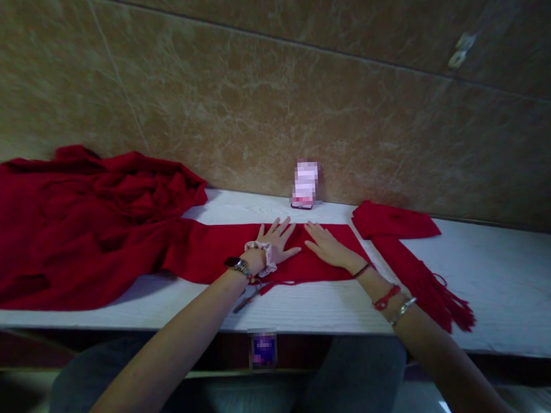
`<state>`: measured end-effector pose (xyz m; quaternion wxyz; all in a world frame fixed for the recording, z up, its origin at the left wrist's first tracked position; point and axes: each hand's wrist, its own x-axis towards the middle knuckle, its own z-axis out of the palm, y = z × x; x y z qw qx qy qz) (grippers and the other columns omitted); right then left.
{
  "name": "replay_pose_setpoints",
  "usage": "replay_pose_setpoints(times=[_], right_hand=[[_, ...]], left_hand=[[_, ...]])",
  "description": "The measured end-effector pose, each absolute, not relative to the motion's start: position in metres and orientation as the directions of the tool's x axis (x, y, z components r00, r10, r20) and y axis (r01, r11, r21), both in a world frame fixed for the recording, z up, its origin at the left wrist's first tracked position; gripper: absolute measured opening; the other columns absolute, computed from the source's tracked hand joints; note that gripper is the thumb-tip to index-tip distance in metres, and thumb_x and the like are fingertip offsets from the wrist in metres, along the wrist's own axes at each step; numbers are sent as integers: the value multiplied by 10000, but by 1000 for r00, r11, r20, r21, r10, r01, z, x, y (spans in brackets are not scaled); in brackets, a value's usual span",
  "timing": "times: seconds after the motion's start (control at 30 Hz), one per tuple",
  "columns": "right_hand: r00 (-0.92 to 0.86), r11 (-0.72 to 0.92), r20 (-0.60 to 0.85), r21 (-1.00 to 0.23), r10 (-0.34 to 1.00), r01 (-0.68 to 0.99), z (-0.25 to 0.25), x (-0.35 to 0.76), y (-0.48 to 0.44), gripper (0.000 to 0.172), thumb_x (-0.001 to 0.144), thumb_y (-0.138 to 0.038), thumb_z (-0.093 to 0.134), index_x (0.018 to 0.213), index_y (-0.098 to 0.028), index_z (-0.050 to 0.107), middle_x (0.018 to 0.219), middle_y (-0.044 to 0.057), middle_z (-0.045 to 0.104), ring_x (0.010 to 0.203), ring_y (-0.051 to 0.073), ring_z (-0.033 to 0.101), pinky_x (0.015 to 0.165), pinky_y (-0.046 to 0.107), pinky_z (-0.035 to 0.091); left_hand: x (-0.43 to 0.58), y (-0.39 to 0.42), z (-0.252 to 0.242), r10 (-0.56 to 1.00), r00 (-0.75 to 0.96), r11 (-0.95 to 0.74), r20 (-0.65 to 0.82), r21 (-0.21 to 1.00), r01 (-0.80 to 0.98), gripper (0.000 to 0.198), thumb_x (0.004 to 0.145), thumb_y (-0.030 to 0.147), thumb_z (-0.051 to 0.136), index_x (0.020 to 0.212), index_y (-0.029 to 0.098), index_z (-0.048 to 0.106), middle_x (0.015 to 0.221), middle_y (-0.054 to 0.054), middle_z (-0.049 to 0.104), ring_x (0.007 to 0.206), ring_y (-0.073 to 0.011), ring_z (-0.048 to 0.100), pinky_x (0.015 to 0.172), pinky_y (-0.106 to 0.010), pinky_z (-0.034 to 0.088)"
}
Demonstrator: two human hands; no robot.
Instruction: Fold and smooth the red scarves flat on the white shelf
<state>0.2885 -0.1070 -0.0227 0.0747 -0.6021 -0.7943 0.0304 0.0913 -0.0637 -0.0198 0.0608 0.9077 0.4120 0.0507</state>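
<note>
A red cloth (222, 249) lies across the white table, flat in the middle and bunched into a large wrinkled heap at the left. Both palms rest on its flat part. My left hand (278, 240) has its fingers spread, with a scrunchie and a watch at the wrist. Close by on the right, my right hand (327, 245) lies flat, fingers stretched out and pointing up and left. Below my left wrist, a small dark slender tool (246, 302) lies by the cloth's near edge; its kind is unclear. A red strand sits beside it.
A phone (306, 183) with a lit, blurred screen leans against the brown tiled wall (251, 97). Right of my right hand lies a folded red scarf (396, 225) with fringe. The white tabletop (505, 281) extends right. A wall socket (461, 50) is at upper right.
</note>
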Motion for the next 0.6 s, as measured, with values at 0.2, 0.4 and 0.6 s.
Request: replay_pose_setpoints(times=[0.2, 0.4, 0.6], right_hand=[[-177, 179, 25, -91, 984, 980, -29, 307, -118, 589, 915, -418, 245, 1401, -89, 294, 1474, 138, 250, 1361, 261, 200, 1089, 469, 202], [48, -33, 115, -136, 992, 990, -34, 356, -122, 569, 900, -349, 281, 1333, 7, 378, 1415, 219, 340, 1345, 262, 240, 1100, 427, 221], [-285, 338, 270, -173, 920, 925, -26, 324, -139, 585, 905, -426, 288, 1379, -87, 333, 1473, 148, 255, 1375, 212, 151, 1116, 426, 177]], left_hand=[[90, -68, -17, 761, 646, -634, -51, 149, 759, 714, 853, 614, 316, 1425, 194, 239, 1487, -73, 194, 1370, -306, 124, 1073, -564, 133], [91, -71, -14, 770, 634, -618, -73, 164, 769, 696, 860, 619, 303, 1427, 222, 226, 1493, -60, 184, 1376, -291, 107, 1075, -556, 134], [92, -71, -17, 796, 601, -584, -64, 176, 792, 699, 853, 631, 312, 1425, 236, 229, 1505, -55, 131, 1380, -291, 77, 1077, -557, 108]])
